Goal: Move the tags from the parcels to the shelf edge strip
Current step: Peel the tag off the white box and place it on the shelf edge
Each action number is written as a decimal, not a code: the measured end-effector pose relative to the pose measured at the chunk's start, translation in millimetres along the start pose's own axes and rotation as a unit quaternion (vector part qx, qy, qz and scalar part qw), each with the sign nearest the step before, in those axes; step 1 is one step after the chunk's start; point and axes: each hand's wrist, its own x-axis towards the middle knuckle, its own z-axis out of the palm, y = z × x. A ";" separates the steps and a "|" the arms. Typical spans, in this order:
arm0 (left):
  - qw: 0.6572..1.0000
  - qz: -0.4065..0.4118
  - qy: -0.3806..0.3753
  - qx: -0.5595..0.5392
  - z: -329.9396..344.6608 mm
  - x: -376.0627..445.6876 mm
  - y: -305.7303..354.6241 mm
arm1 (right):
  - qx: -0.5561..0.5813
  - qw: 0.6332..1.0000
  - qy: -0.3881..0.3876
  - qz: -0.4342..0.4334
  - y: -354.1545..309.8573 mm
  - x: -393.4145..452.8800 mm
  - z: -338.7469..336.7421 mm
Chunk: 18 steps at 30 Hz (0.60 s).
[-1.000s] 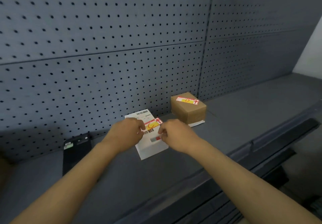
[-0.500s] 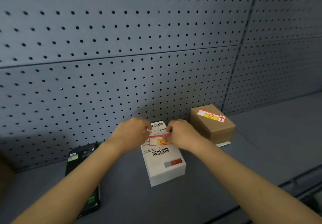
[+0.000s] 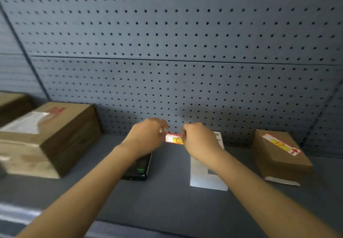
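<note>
A red, white and yellow tag [image 3: 173, 138] hangs in the air between my two hands, above the shelf. My left hand [image 3: 148, 135] pinches its left end and my right hand [image 3: 198, 139] pinches its right end. The white parcel [image 3: 207, 176] lies flat on the shelf under my right forearm, partly hidden. A small brown parcel [image 3: 278, 160] at the right carries a second red and yellow tag [image 3: 281, 144] on its top. The shelf edge strip [image 3: 20, 214] shows as a pale band at the lower left.
A large brown box [image 3: 50, 137] with a clear pouch stands at the left, another brown box behind it. A black handheld device [image 3: 138, 171] lies under my left wrist. The grey pegboard [image 3: 167, 52] closes the back of the shelf [image 3: 167, 200].
The tag has come off the white parcel and moved left with both hands, now clear of the parcel. The view has swung left, bringing the large brown box into sight.
</note>
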 end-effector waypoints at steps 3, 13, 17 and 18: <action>0.997 -0.068 0.017 0.024 -14.5 -45.2 -31.9 | -0.017 0.997 0.002 -0.072 -52.6 -4.9 15.8; 0.954 -0.287 0.031 0.077 -87.1 -236.8 -178.7 | 0.006 0.953 -0.042 -0.300 -268.4 -41.3 74.3; 0.939 -0.328 0.035 0.100 -108.8 -297.4 -225.2 | 0.015 0.942 -0.065 -0.330 -343.2 -49.5 96.1; 0.936 -0.333 0.037 0.103 -113.4 -309.3 -234.0 | 0.012 0.938 -0.068 -0.339 -358.1 -51.7 99.5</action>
